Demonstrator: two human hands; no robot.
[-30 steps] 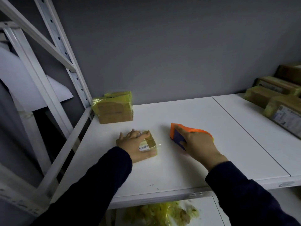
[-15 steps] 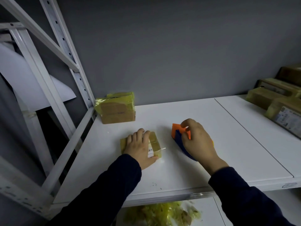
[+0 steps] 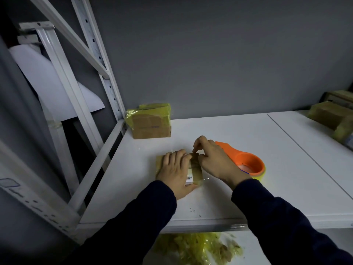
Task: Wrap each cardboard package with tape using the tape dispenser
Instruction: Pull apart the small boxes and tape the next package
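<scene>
A small cardboard package (image 3: 196,172) with a barcode label lies flat on the white shelf (image 3: 229,197). My left hand (image 3: 174,170) lies flat on top of it, fingers straight, pressing it down. My right hand (image 3: 214,159) is at the package's far right corner, thumb and forefinger pinching the tape there. The orange tape dispenser (image 3: 246,162) with its yellowish roll lies on the shelf just right of my right hand, held by neither hand.
A larger taped cardboard box (image 3: 150,122) stands at the back left by the white rack upright (image 3: 99,64). Several more packages (image 3: 328,113) sit at the far right edge. Crumpled yellow tape scraps (image 3: 196,247) lie on the lower shelf.
My right hand has let go of the dispenser, which now lies on the shelf, and moved left onto the package's corner. My left hand stays pressed on the package.
</scene>
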